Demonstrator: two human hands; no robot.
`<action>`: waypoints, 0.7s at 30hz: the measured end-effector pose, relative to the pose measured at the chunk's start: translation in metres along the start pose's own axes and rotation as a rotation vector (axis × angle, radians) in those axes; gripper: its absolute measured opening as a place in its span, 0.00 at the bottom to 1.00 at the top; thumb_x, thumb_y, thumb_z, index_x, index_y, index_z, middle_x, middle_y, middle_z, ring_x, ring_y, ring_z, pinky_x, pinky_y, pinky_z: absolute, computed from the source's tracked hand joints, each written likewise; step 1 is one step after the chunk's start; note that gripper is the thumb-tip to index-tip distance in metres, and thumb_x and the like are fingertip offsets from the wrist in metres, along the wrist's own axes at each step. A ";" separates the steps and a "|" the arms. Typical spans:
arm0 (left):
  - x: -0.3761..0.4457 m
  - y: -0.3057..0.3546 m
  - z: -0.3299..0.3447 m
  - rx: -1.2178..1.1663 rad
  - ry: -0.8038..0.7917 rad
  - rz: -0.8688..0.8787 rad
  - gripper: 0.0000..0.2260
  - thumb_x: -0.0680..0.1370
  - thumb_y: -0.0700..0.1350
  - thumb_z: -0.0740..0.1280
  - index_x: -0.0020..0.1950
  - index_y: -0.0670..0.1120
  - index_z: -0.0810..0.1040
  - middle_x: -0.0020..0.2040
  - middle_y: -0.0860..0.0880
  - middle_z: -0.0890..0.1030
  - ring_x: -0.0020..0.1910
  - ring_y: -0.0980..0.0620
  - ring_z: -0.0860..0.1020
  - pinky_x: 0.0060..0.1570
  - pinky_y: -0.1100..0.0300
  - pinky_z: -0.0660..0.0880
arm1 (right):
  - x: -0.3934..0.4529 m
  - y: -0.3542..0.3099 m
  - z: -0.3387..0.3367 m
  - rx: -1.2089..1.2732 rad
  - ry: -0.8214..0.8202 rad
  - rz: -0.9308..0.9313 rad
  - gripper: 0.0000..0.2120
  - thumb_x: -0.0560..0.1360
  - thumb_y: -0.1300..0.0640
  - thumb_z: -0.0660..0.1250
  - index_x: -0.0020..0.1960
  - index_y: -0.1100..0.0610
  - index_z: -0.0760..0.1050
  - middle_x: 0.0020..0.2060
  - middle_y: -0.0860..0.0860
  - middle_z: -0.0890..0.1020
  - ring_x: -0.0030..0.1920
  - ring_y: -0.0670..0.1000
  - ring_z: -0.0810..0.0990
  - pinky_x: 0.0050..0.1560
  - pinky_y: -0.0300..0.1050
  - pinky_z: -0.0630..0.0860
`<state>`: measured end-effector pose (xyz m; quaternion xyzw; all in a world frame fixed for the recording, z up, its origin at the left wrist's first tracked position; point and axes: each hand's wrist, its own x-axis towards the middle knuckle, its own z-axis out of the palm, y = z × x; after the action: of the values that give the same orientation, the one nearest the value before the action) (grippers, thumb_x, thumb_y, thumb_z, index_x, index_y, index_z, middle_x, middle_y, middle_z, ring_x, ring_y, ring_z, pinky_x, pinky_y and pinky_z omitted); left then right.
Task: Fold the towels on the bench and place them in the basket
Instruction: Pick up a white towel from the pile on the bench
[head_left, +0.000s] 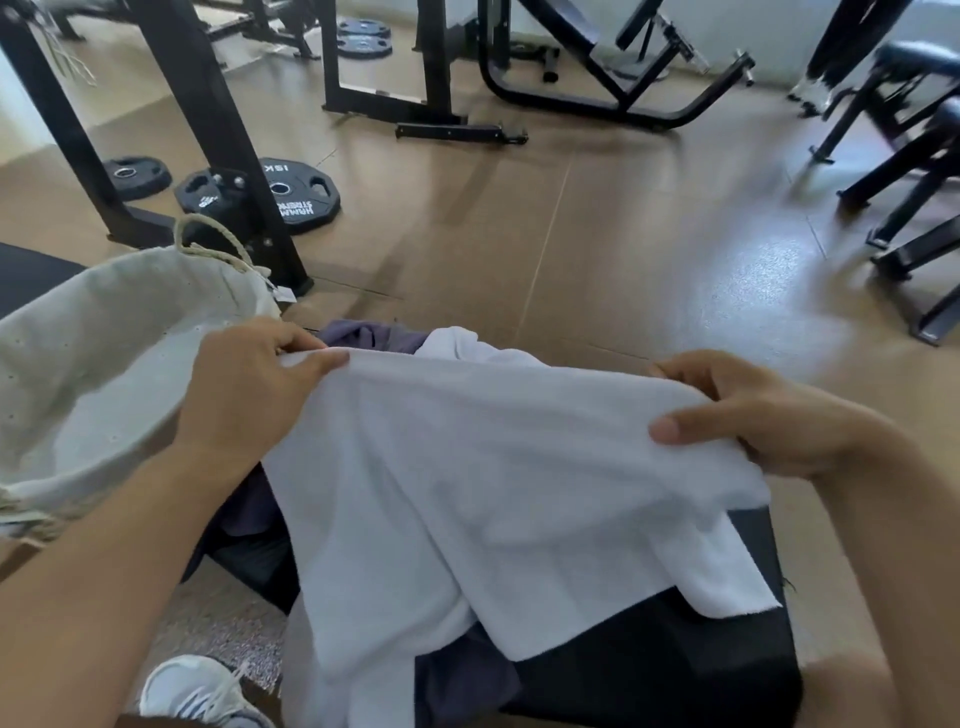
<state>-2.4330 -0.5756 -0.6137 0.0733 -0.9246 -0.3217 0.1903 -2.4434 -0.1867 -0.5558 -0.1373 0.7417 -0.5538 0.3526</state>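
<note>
A white towel (467, 478) hangs stretched between my hands above the black bench (649, 665). My left hand (249, 384) pinches its top edge on the left. At the right end, my right hand (753, 415) grips the same edge, thumb on the cloth. The towel's lower part drapes onto the bench. A purple towel (363, 335) lies behind and under it, showing again near the bench's front (462, 680). Another white towel (457, 340) is bunched behind. The cloth-lined basket (67, 332) with a rope handle stands at the left, beside the bench, and no towel shows in the part I can see.
Black weight plates (291, 195) lie on the brown floor behind the basket. Black gym machine frames (208, 104) stand at the back and the right (909, 171). My white shoe (197, 691) is on the speckled floor at the bottom left.
</note>
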 end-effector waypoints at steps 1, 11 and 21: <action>-0.001 0.002 0.002 -0.022 0.010 -0.001 0.09 0.72 0.54 0.77 0.44 0.49 0.87 0.40 0.50 0.84 0.42 0.51 0.79 0.45 0.57 0.71 | -0.004 -0.004 0.004 0.193 -0.054 -0.065 0.30 0.61 0.51 0.84 0.40 0.66 0.66 0.35 0.60 0.75 0.32 0.54 0.77 0.27 0.42 0.75; -0.027 0.030 0.026 -0.207 -0.155 -0.004 0.09 0.73 0.56 0.76 0.37 0.53 0.83 0.30 0.56 0.81 0.30 0.56 0.77 0.36 0.56 0.75 | 0.057 0.041 0.013 -0.692 0.558 0.212 0.12 0.73 0.46 0.75 0.42 0.51 0.75 0.38 0.48 0.82 0.39 0.50 0.78 0.41 0.48 0.76; -0.076 0.071 0.045 -0.616 -0.329 -0.161 0.07 0.73 0.48 0.76 0.49 0.53 0.85 0.38 0.51 0.86 0.37 0.57 0.83 0.41 0.64 0.78 | 0.066 0.018 0.109 -0.006 0.480 -0.069 0.02 0.76 0.54 0.74 0.48 0.51 0.82 0.41 0.48 0.88 0.35 0.41 0.81 0.34 0.33 0.71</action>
<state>-2.3823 -0.4754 -0.6248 0.0324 -0.7937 -0.6069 0.0260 -2.4140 -0.2984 -0.6124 -0.0281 0.8007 -0.5801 0.1468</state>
